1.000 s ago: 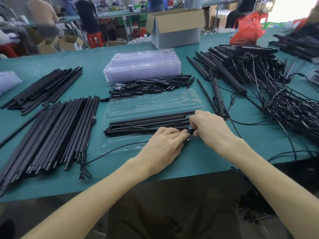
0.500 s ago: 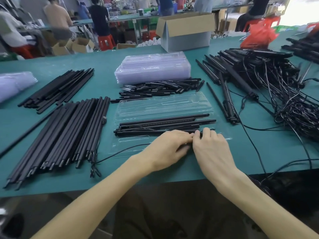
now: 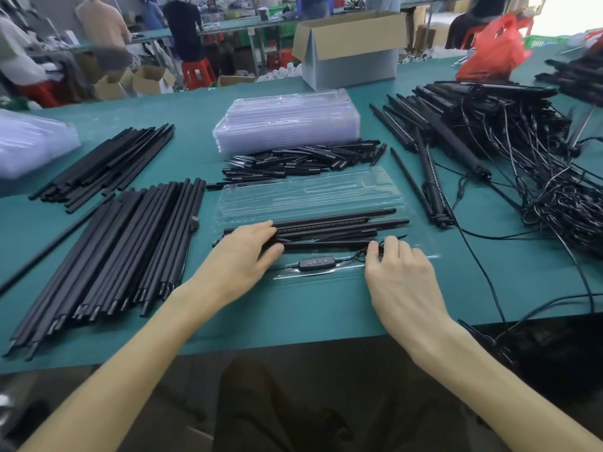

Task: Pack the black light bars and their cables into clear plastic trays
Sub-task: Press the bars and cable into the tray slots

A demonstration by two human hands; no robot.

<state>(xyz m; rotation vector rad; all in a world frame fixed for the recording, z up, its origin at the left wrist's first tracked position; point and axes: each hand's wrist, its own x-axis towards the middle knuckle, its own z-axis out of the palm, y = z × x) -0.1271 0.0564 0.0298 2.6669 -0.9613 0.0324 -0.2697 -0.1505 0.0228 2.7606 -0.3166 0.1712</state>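
While in tray (image 3: 310,194), bars (image 3: 342,220) left-to-right.

Left hand (image 3: 243,256) away from right hand (image 3: 398,272), now on light bars' (image 3: 326,223) left end; controller (image 3: 316,263) newly visible.

1. An open tray (image 3: 306,194) lies at the centre of the table (image 3: 293,308), with light bars (image 3: 342,223) in its near half and the cable (image 3: 317,261) along its 6 o'clock edge.
2. At 12 o'clock lie short pieces (image 3: 303,159), then a tray stack (image 3: 287,122), then a box (image 3: 355,60).
3. At 9 o'clock lie rod rows (image 3: 114,256).
4. At 3 o'clock lies a cable tangle (image 3: 561,203).
5. The left hand (image 3: 241,256) rests on the bars' 9 o'clock end; the right hand (image 3: 401,275) pinches the cable at 4 o'clock.
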